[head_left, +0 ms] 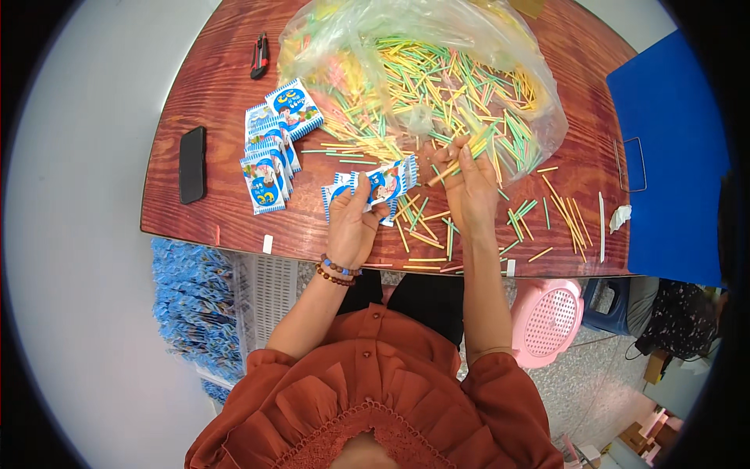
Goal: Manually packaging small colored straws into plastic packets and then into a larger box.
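Near the front edge of the table, my left hand (351, 232) is closed around several small blue-and-white printed packets (388, 183), fanned out, with the thumb on top. Just to its right, my right hand (473, 197) pinches a small bundle of thin yellow and green sticks (451, 167). Beyond both hands lies a big heap of pastel sticks (426, 82), partly inside a clear plastic bag (336, 27). More of the same packets (264, 186) lie overlapped in a stack to the left. Loose sticks (574, 215) are scattered around my right forearm.
On the wooden table (226, 102) lie a black phone (192, 164), a red-and-black box cutter (259, 59) and a crumpled white tissue (619, 218). A blue panel (672, 164) stands at the right edge. Below are a pink stool (547, 322) and many blue wrappers (195, 305).
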### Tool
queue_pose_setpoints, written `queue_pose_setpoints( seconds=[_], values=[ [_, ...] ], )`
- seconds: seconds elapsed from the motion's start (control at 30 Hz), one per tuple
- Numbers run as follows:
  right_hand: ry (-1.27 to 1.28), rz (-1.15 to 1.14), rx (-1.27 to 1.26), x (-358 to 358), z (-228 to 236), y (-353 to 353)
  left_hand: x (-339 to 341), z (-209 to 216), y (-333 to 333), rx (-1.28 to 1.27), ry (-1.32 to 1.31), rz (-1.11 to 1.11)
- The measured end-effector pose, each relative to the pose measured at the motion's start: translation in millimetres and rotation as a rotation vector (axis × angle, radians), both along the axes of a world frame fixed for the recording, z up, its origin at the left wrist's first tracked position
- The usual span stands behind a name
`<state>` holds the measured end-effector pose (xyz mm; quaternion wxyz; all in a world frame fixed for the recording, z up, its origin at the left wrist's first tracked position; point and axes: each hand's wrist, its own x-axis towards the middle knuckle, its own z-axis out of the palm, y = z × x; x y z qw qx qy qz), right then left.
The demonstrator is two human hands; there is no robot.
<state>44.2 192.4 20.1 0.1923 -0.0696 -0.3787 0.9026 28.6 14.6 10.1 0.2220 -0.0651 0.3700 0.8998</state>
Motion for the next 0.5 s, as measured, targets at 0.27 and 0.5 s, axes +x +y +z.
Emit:
queue_pose_setpoints(
  seconds=[0.27, 0.5],
  values=[
    [0.188, -0.163, 0.204, 11.2, 41.7, -20.1, 2.1, 4.0, 12.9, -0.074, 0.033, 0.000],
    [0.216, -0.217, 0.331, 6.1, 35.2, -42.5, 8.1, 8.1, 22.9, -0.119, 0.023, 0.050]
  ],
)
